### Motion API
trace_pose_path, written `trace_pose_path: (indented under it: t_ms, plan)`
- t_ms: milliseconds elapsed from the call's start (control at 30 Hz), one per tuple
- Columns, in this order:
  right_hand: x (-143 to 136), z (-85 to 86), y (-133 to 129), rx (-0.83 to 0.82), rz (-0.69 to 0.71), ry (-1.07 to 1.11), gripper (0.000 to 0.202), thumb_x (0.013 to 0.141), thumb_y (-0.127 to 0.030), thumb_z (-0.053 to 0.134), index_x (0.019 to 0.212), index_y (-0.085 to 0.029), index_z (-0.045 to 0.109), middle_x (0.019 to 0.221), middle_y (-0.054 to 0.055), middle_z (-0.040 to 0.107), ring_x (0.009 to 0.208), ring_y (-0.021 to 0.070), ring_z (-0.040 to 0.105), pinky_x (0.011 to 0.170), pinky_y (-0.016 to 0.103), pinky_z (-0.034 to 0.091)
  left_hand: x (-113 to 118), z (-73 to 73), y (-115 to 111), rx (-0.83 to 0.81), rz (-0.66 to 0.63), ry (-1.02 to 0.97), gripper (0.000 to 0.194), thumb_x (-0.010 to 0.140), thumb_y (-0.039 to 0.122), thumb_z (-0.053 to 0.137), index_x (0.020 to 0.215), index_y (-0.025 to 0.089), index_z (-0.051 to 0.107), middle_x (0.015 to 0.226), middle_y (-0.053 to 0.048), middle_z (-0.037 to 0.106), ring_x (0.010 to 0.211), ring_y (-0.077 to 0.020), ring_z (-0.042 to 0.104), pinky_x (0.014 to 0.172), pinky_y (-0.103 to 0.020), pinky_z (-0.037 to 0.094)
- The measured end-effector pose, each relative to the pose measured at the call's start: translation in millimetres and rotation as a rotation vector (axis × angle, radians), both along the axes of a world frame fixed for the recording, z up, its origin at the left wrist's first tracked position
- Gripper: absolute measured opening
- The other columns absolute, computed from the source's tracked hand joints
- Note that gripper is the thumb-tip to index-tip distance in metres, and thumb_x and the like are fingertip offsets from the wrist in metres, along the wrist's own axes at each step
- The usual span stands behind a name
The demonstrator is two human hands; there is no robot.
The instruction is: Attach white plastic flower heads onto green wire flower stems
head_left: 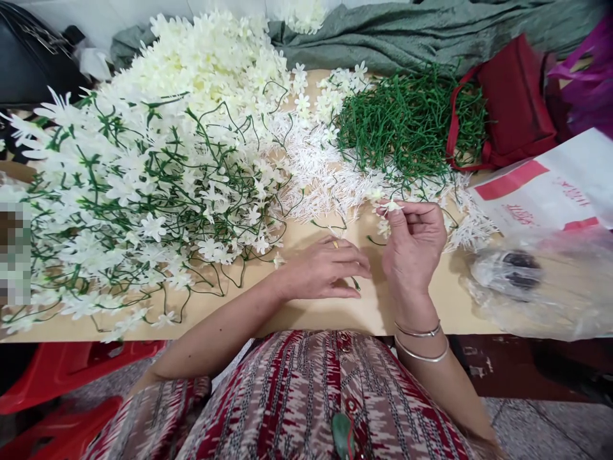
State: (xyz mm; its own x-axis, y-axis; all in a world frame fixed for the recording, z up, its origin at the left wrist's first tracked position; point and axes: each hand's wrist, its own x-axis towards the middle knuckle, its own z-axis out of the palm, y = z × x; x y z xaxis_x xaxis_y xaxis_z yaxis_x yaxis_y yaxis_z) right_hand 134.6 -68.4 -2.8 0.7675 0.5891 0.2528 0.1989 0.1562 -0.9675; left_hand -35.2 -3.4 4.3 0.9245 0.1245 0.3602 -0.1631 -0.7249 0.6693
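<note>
My right hand is raised just above the table, its fingertips pinched on a small white artificial flower. My left hand lies flat on the tan table, fingers closed around a thin green stem whose end pokes out by the thumb. A heap of loose green stems lies behind my right hand. White spiky flower centres are spread between the two heaps. A large pile of finished white flowers on green stems fills the table's left half.
A red bag and a grey-green cloth lie at the back right. A white printed bag and a clear plastic bag sit at the right edge. Red plastic stools stand under the table on the left.
</note>
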Motion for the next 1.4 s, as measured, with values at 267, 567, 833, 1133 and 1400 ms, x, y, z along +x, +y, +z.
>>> trace_pose_path:
  t_ms: [267,567,833,1133,1400]
  plan:
    - [2,2.5,-1,-0.007,0.048,0.080,0.019,0.089,-0.039,0.079,0.096,-0.027,0.066,0.082,0.001,0.065,0.075,0.0198,0.065,0.074,0.038,0.053,3,-6.7,-13,0.050,0.038,0.072,0.021,0.107,0.035,0.058,0.098,0.028,0.076,0.101,-0.002,0.080,0.097,-0.0190,0.069,0.089,-0.035,0.046]
    - [5,4.1,-6,-0.128,0.306,0.107,0.014,0.087,-0.037,0.079,0.091,-0.026,0.072,0.080,-0.002,0.070,0.073,0.0147,0.063,0.070,0.030,0.052,5,-12.5,-1,-0.756,0.577,-0.237,0.021,0.101,0.038,0.067,0.111,0.022,0.074,0.093,-0.005,0.077,0.080,-0.0147,0.075,0.076,-0.029,0.061]
    - [0,8.4,-9,-0.203,0.487,0.114,0.008,0.087,-0.031,0.079,0.088,-0.025,0.075,0.078,-0.001,0.071,0.070,0.0146,0.059,0.064,0.030,0.048,8,-15.9,1,-0.963,0.617,-0.301,0.025,0.091,0.043,0.080,0.103,0.022,0.079,0.091,-0.003,0.079,0.081,-0.0134,0.074,0.080,-0.029,0.063]
    - [0,13.2,-8,-0.234,0.535,0.179,0.005,0.084,-0.028,0.078,0.087,-0.025,0.076,0.077,-0.001,0.075,0.070,0.0149,0.065,0.066,0.030,0.052,7,-13.3,-2,-0.785,0.657,-0.245,0.023,0.093,0.044,0.078,0.100,0.023,0.081,0.092,-0.004,0.078,0.081,-0.0138,0.070,0.077,-0.029,0.058]
    - [1,14.3,-9,-0.263,0.545,0.179,0.007,0.083,-0.027,0.079,0.088,-0.026,0.075,0.075,-0.002,0.071,0.066,0.0136,0.060,0.061,0.028,0.049,6,-16.0,0,-0.762,0.596,-0.170,0.034,0.097,0.051,0.071,0.098,0.018,0.076,0.087,-0.005,0.077,0.078,-0.0146,0.072,0.075,-0.028,0.059]
